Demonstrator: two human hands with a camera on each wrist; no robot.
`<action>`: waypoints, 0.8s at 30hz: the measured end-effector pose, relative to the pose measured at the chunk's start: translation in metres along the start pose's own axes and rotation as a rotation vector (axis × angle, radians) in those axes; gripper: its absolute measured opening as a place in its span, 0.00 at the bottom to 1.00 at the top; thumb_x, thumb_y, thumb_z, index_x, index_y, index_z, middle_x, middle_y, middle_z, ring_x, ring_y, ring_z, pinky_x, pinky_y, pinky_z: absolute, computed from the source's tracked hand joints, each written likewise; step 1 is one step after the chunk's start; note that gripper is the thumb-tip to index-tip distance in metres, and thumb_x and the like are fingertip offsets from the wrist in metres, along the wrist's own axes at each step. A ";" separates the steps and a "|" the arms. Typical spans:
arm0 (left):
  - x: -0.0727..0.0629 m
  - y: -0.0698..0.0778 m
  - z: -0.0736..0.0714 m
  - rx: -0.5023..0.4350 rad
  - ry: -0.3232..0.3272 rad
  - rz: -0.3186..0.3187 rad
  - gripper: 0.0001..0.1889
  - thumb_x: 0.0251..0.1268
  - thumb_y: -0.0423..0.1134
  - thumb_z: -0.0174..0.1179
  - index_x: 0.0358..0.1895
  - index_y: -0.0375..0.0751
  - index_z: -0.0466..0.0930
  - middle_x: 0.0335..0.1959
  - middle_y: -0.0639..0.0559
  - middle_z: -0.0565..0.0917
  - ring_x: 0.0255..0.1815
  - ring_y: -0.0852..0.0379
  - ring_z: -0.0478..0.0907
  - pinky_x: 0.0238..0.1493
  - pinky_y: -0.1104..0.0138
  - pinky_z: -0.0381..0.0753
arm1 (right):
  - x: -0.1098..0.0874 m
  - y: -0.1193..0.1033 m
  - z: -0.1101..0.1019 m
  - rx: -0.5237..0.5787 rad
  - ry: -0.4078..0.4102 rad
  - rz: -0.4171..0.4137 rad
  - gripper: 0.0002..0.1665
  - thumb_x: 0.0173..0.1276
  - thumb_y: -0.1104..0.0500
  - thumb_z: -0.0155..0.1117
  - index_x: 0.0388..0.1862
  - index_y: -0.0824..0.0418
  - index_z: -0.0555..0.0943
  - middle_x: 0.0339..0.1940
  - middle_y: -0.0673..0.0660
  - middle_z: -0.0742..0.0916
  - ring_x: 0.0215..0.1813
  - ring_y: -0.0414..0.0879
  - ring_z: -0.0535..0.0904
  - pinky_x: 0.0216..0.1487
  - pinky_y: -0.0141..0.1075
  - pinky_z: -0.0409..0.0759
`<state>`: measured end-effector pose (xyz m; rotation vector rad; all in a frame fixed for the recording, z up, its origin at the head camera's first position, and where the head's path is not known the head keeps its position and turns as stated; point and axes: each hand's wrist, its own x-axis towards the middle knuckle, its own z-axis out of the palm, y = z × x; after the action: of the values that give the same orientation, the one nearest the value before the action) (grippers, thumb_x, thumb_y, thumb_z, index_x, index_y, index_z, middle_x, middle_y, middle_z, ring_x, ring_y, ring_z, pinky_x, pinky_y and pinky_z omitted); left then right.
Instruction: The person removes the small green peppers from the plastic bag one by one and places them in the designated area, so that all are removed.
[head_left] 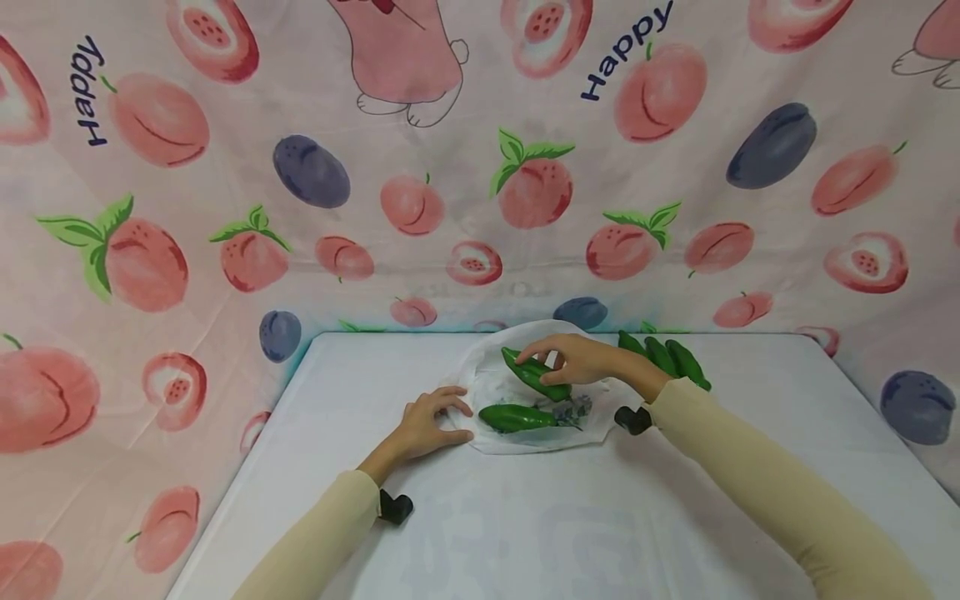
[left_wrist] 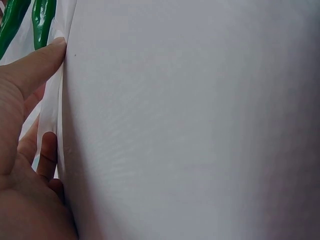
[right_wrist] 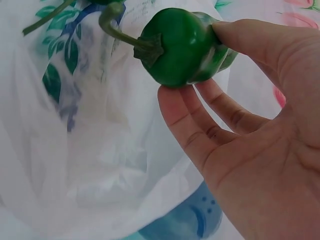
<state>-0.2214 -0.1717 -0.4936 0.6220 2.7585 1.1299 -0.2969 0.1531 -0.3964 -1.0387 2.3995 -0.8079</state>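
Note:
My right hand (head_left: 573, 360) holds a long green pepper (head_left: 534, 372) over a white plastic bag (head_left: 502, 446), thumb on one side and fingers on the other. In the right wrist view, the held pepper (right_wrist: 175, 47) turns its curved stem toward the camera. A second green pepper (head_left: 517, 417) lies on the bag near its front, by the bag's printed patch. At the bag's left edge rests my left hand (head_left: 423, 425), its fingers spread and loosely bent. The left wrist view has the left thumb (left_wrist: 37, 65) touching the bag's edge, some fingers partly behind thin plastic.
Several green peppers (head_left: 663, 357) lie side by side at the back of the white table (head_left: 300, 467), right of the bag and partly behind the right forearm. A fruit-printed cloth (head_left: 465, 183) hangs behind the table.

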 end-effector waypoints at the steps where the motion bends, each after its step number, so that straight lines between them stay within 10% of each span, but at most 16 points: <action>1: 0.000 0.000 0.000 -0.003 -0.002 0.000 0.12 0.61 0.48 0.75 0.47 0.57 0.86 0.72 0.54 0.74 0.54 0.52 0.72 0.61 0.44 0.55 | -0.002 0.001 -0.001 -0.002 0.005 0.001 0.27 0.73 0.61 0.67 0.70 0.48 0.79 0.65 0.58 0.80 0.50 0.52 0.82 0.45 0.40 0.84; 24: -0.001 0.001 0.001 -0.012 0.005 0.010 0.12 0.61 0.47 0.75 0.47 0.56 0.87 0.72 0.54 0.74 0.54 0.52 0.72 0.60 0.45 0.56 | -0.068 0.017 -0.034 0.011 0.107 0.076 0.28 0.73 0.64 0.67 0.71 0.58 0.77 0.63 0.67 0.80 0.42 0.51 0.82 0.38 0.40 0.82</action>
<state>-0.2200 -0.1715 -0.4937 0.6329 2.7535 1.1514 -0.2808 0.2257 -0.3724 -0.9151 2.5051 -0.8690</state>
